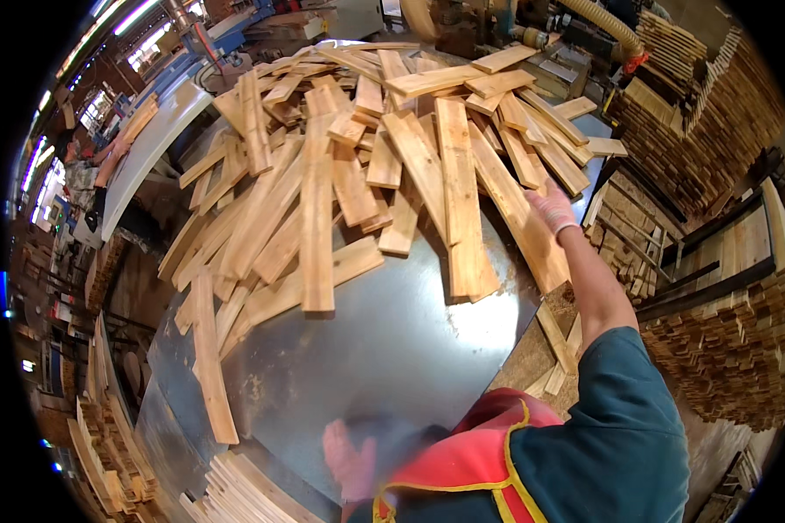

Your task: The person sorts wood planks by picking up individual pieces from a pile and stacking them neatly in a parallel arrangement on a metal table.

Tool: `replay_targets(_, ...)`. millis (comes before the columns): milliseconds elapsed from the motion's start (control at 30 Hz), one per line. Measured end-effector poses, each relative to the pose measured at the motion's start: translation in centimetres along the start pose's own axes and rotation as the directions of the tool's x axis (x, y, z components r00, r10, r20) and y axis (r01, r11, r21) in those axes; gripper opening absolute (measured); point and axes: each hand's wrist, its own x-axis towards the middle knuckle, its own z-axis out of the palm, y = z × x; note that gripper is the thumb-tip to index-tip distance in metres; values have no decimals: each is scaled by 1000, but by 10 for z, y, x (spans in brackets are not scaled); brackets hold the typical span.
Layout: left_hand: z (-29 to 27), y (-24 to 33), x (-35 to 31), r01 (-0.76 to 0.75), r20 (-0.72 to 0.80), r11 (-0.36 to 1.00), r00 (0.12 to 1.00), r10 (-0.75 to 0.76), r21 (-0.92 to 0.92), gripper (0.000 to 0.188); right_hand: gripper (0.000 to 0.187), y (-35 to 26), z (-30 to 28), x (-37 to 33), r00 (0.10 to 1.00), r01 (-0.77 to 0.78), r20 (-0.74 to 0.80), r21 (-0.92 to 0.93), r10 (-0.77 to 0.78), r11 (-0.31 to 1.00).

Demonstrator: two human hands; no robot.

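Many loose wooden boards point(318, 222) lie heaped and crossed over a grey metal tabletop point(366, 357). My right hand point(553, 209), in a pale pinkish glove, is stretched far out to the heap's right side. Its thumb and fingers close around the near end of a short board point(522, 157), though the fingertips are partly hidden. Just beside that hand, a long board point(519, 209) slants toward the table's right edge. My left hand point(349, 458), in a pink glove, is low in front of my body, slightly blurred. Its fingers are apart and hold nothing.
Stacked boards point(244, 488) stand by the table's near left edge. Tall stacks of wood point(706, 122) and a loaded rack point(724, 322) line the right. Beyond the heap are machinery and a ribbed hose point(606, 22). A person point(83, 179) stands behind a pale table point(153, 148) at left.
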Motion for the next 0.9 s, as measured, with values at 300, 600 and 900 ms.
replay_targets(300, 59, 243, 230, 146, 434, 870, 897, 85, -471, 99, 87, 49, 93, 23, 925, -299, 307, 229, 223, 926)
replay_targets(600, 24, 204, 217, 130, 261, 896, 965, -16, -425, 66, 62, -24, 155, -176, 696, -707, 712, 658, 92, 257)
replay_targets(900, -4, 64, -57, 368, 197, 922, 902, -385, 116, 79, 92, -72, 153, -417, 470, -410, 877, 314, -96, 856)
